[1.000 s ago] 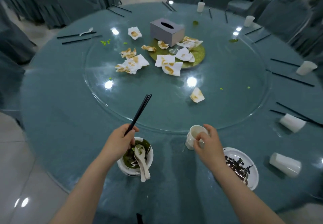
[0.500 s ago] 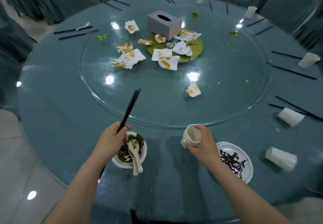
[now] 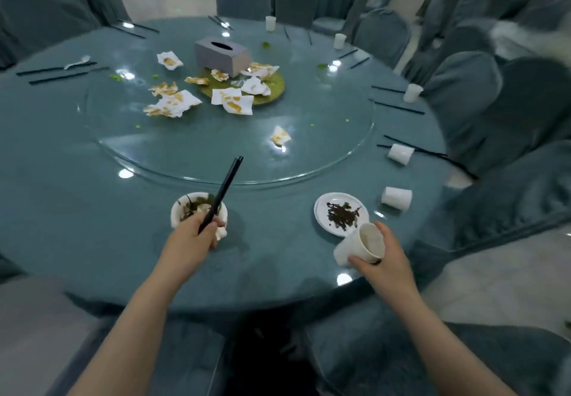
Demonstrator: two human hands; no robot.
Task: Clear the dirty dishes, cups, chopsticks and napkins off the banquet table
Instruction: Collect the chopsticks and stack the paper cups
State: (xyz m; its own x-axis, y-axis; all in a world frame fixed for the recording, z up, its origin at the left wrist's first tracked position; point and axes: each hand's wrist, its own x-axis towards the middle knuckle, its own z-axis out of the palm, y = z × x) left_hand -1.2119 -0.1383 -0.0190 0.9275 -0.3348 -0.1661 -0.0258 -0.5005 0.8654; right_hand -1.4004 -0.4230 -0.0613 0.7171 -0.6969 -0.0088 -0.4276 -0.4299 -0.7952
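Two hands work at the near edge of the round tabletop (image 3: pixel 77 210). Left hand (image 3: pixel 191 238) has its grip closed round a pair of black chopsticks (image 3: pixel 224 193), which slant up and away over a white bowl (image 3: pixel 177 213) of dark green leftovers just beyond the knuckles. Right hand (image 3: pixel 383 259) has fingers and thumb curled round a white paper cup (image 3: pixel 358 245), tipped with its mouth toward the camera, lifted clear near the table's edge. Just beyond it sits a white plate (image 3: pixel 321 210) with dark scraps. Two more cups (image 3: pixel 397 198) lie on their sides to the right. Stained napkins (image 3: pixel 173 103) are scattered on the glass turntable (image 3: pixel 324 161) around a grey tissue box (image 3: pixel 222 55).
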